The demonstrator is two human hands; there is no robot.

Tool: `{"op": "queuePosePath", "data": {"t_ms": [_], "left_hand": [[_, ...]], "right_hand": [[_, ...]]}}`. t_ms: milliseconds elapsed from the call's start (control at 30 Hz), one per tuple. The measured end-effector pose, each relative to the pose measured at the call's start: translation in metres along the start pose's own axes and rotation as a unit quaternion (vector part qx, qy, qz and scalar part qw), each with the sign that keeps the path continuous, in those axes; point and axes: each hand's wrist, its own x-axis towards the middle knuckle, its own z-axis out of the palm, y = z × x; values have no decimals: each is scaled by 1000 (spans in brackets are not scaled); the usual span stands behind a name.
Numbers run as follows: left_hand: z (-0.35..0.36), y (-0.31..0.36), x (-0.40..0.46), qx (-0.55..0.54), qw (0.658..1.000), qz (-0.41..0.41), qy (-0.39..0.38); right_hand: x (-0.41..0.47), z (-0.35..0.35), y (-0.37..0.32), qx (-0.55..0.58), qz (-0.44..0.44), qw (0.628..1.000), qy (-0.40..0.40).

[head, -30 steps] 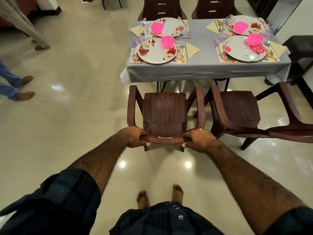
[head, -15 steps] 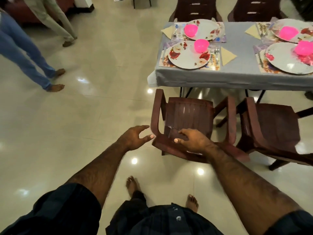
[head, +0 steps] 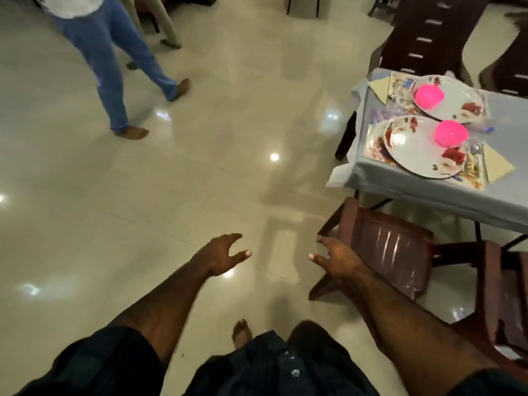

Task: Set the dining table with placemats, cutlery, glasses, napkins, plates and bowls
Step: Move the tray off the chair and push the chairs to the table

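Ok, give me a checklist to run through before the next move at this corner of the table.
1. Both hands free: ok. The left hand and right hand are open and hold nothing.
2. Near chair at the table: ok.
3. Near plate on its placemat, pink bowl on it: ok.
4. Napkin beside that plate: ok.
5. Cutlery complete: cannot tell, blurred.
6. Glass at each setting: cannot tell.
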Motion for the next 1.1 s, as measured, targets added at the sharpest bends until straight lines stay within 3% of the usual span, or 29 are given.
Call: {"op": "queuePosePath", "data": {"t_ms": [333, 600, 833, 1100], "left_hand": [[-99, 20, 197, -6, 999, 34, -12], [-215, 92, 407, 12, 999, 43, -9], [-314, 142, 587, 60, 992, 112, -2], [-441, 221, 808, 125, 973, 187, -62]], "right_hand": [[186, -60, -45, -4, -2, 1000, -6], [376, -223, -73, -86, -1, 996, 15], [536, -342, -97, -126, 14, 989, 71], [696, -471, -93, -64, 123, 988, 63]]}}
